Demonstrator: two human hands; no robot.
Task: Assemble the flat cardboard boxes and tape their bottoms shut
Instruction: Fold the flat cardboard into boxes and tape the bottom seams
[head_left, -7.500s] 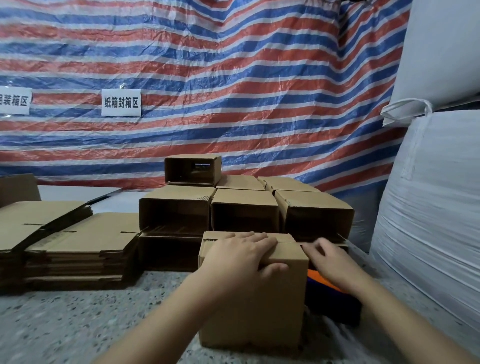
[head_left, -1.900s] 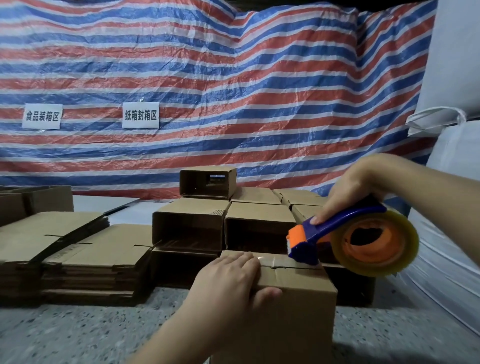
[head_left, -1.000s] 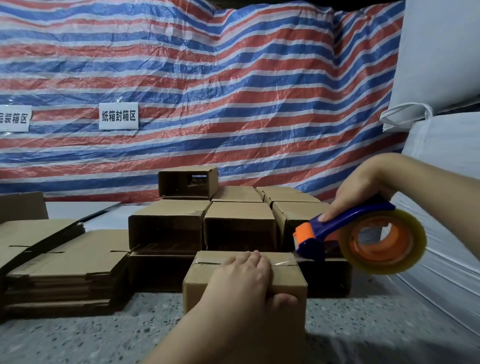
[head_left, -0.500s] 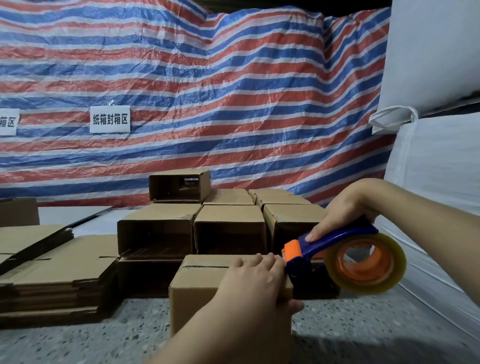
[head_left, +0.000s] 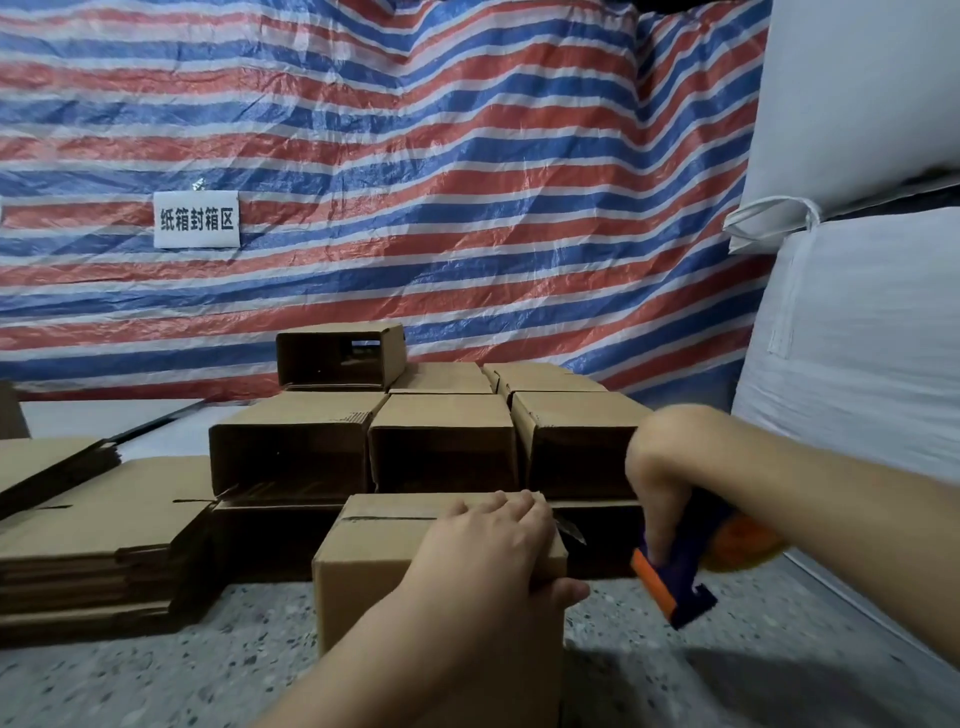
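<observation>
We press our left hand (head_left: 493, 545) flat on the box (head_left: 374, 566), thumb hooked over its near edge; right hand (head_left: 670, 467) grips the tape gun (head_left: 675, 587) beside it. Approx seven done boxes (head_left: 441, 441) beyond our hands, flats (head_left: 93, 525) left of them still to do

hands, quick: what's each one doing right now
Left hand: open, pressing flat on the box.
Right hand: gripping the tape dispenser.
</observation>
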